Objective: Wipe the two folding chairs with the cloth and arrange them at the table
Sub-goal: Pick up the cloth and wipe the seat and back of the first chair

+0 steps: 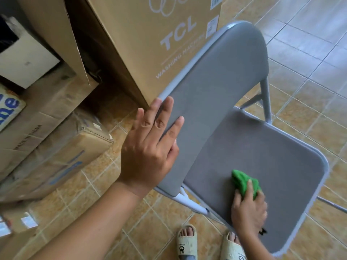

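At the far left, stacked cardboard boxes [47, 147] sit on the tan tiled floor [309, 53], and a tall washing-machine carton [150, 34] stands behind them, just beyond the chair.

The left hand [150, 147] reaches in from the lower left on a bare forearm, back of the hand toward the camera. Its fingers [165, 117] are straight and slightly spread, laid flat against the near edge of the backrest [216, 81] of the grey folding chair [262, 156]; the thumb is tucked behind the edge, so the hand braces the backrest rather than closing round it.

The chair stands unfolded, backrest to the left and far side, padded seat spreading to the right and near.

The right hand [247, 209] comes up from the bottom edge, near the person's two pale slippers [186, 243]. It is curled over a bunched green cloth [242, 181] and presses it onto the near-left part of the seat. The cloth pokes out beyond the fingertips, toward the backrest. The two hands are well apart, the cloth lying right of and nearer than the left hand.
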Tool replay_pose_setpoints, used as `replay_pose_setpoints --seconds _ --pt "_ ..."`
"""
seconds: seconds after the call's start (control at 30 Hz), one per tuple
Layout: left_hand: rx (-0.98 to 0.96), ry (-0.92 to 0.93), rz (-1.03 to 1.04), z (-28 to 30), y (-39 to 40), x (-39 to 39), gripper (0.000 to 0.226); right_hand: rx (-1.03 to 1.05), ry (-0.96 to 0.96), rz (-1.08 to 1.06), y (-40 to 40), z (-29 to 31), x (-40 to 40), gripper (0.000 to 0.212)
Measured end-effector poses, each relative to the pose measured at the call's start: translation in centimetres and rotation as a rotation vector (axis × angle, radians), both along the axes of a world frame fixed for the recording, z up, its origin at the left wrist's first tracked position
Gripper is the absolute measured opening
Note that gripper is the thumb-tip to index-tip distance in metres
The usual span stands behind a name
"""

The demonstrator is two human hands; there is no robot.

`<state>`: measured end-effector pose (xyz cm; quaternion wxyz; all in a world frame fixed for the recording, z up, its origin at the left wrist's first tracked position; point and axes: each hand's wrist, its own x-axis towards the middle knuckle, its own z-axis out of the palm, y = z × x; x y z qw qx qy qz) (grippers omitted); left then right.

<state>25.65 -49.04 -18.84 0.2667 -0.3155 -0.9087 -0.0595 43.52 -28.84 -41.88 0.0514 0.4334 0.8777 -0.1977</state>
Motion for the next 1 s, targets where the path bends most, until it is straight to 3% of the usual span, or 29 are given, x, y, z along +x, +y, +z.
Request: replay_pose_setpoints --seconds 0.07,0.2,0.27,0.37,0.43,0.5,0.63,0.73,0.83,1.0 --pt "0.036 -0.020 -0.011 0.3 0.1 0.0 0.036 -0.066 0.022 0.144 -3.7 0.2 -0.7 0.052" --pt "0.052 -0.031 -0.011 0.2 -0.2 0.0 0.037 -0.114 0.161 0.859 -6.6 -0.8 -9.4 0.032" --pt "0.000 -0.013 0.010 0.2 -0.1 0.1 0.037 -0.036 0.146 0.959 -5.0 -1.5 -14.8 0.028" --pt "-0.096 0.000 0.022 0.1 0.0 0.3 0.039 0.040 0.083 0.676 -1.1 -2.5 -18.1 0.034" --pt "-0.107 0.007 0.025 0.0 -0.2 0.5 0.038 0.023 0.057 0.416 -0.1 -2.4 -15.6 0.046" --pt "-0.055 -0.001 0.040 0.1 -0.1 0.6 0.035 0.038 0.000 0.344 -1.5 -1.6 -10.7 0.053" --pt "0.025 -0.038 0.044 0.5 0.6 0.3 0.033 -0.077 -0.069 0.574 -6.2 -0.8 -5.4 0.046" --pt "0.054 -0.027 0.034 0.0 0.3 0.2 0.032 -0.043 -0.030 0.948 -6.8 -1.6 -9.9 0.034" --pt "0.072 0.007 0.034 -0.5 0.4 0.0 0.030 0.062 0.051 1.005 -5.3 -2.3 -14.3 0.034" --pt "0.068 0.009 0.034 -0.2 0.6 -0.1 0.028 0.052 0.095 0.350 -1.6 -1.5 -11.8 0.056"
